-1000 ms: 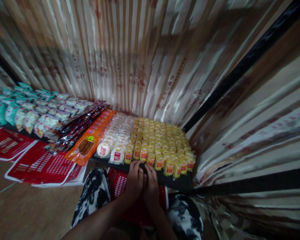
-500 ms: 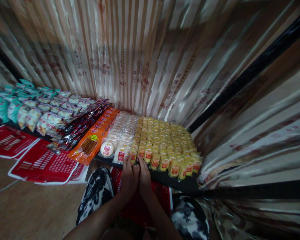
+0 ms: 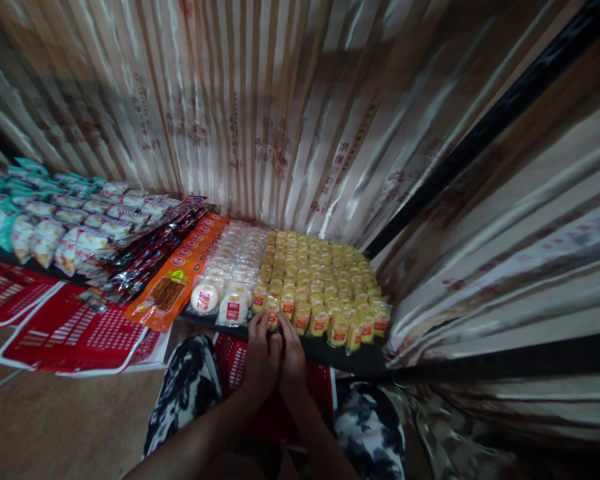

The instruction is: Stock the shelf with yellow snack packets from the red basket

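Note:
Small yellow wrapped snacks [image 3: 325, 273] stand in close rows on a black shelf [image 3: 347, 359] ahead of my knees. At the front edge of these rows, one yellow snack packet [image 3: 273, 318] sits between the fingertips of both hands. My left hand [image 3: 263, 353] is closed at its left side, with the thumb drawn in. From the right, my right hand [image 3: 291, 352] closes on the same packet. The fingers hide its lower part. Just left of my hands are round white rice crackers [image 3: 233, 309] in clear wrappers.
Left of the crackers lie an orange snack bag [image 3: 173, 283], a stack of dark red packets [image 3: 140, 267], and white and teal bags [image 3: 45, 237]. Red printed sheets [image 3: 75, 327] hang below the shelf edge. A black bar [image 3: 480, 127] slants before the striped curtain [image 3: 260, 120].
The view has shifted slightly, so the shelf appears further left. A yellow packet now shows between my fingertips, in front of the row. Both hands stay close together at the shelf edge.

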`<state>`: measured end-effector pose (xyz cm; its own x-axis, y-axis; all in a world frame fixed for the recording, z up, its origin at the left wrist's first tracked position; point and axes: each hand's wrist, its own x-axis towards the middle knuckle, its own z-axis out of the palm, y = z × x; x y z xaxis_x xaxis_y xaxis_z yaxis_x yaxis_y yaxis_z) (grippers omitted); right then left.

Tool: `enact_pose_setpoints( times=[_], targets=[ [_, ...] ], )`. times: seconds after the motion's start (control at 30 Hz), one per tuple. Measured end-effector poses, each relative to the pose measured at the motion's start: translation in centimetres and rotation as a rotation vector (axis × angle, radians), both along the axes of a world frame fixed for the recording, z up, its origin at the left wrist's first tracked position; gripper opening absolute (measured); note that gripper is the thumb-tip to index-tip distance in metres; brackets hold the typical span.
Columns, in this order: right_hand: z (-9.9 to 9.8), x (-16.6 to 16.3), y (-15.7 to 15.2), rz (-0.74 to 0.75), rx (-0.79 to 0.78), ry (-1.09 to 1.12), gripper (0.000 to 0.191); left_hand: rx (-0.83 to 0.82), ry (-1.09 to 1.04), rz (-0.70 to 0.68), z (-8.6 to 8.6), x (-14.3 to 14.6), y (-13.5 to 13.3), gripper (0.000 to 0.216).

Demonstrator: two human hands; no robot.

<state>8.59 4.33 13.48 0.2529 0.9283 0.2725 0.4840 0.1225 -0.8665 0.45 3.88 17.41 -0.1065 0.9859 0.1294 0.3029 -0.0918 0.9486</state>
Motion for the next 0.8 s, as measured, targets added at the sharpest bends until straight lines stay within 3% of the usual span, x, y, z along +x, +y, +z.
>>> enact_pose_setpoints(
  times=[0.47,0.67,0.8],
  targets=[
    [-1.2,1.9,-0.9,-0.049,0.107,-0.185,0.04,-0.039,-0.008,-0.116,-0.5,1.7,0.6,0.042],
    [-0.6,2.5,-2.0,-0.045,0.21,-0.343,0.038,0.0,-0.002,-0.123,-0.7,1.8,0.9,0.04],
    [0.2,3.7,-2.6,-0.129,0.194,-0.447,0.037,0.029,0.002,-0.137,-1.0,1.8,1.1,0.038]
  ],
)
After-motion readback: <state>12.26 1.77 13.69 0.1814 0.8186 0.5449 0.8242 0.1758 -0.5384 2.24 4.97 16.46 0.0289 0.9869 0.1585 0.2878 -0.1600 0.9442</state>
